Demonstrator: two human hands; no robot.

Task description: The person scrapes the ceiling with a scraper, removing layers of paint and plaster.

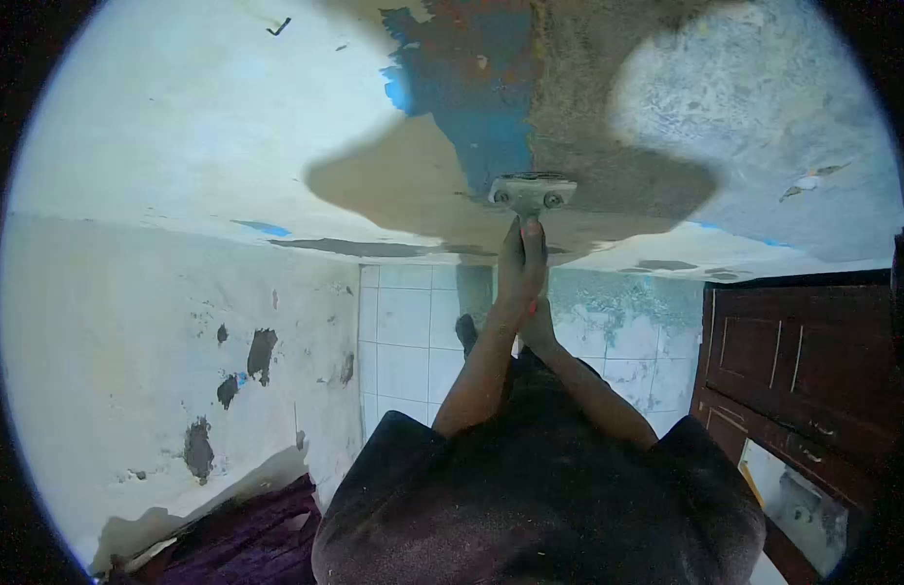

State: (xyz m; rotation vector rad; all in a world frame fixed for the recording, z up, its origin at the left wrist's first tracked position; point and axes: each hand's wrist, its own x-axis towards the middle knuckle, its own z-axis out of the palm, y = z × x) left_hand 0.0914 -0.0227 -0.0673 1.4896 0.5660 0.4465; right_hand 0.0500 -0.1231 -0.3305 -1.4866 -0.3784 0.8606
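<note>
Both hands are closed around a long-handled wall scraper, one behind the other. My left hand wraps the handle just below the head, with the thumb lying along it. Closer to my body, my right hand grips the lower handle, which is mostly hidden. The wide metal head of the scraper has two bolts, and its blade edge is against the wall or very close to it. Ahead of the blade lie a blue patch and bare grey plaster, beside pale paint on the left.
A side wall with grey chipped spots stands left, above a dark purple cloth. White floor tiles show below, dusty on the right. A dark wooden cabinet stands right. A hook sticks out at upper left.
</note>
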